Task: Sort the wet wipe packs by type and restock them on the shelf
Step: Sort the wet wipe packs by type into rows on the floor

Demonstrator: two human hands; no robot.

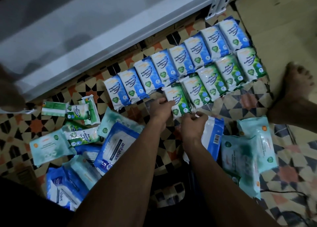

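On the patterned floor lie two slanted rows of small wipe packs: several blue Fragrance Free packs (173, 62) in the far row, several green Pine packs (221, 74) in the near row. Both my hands hold the leftmost green Pine pack (180, 99) at the end of the near row. My left hand (159, 106) pinches its left edge, and my right hand (193, 122) pinches its bottom right corner. More green Pine packs (80, 113) lie loose at the left.
Large blue antabax packs (118, 146) and pale teal packs (243, 156) lie scattered near me on both sides. A white shelf board (85, 29) runs along the far side, with its metal upright (217, 2). A bare foot (295, 91) rests at the right, by cardboard (283, 29).
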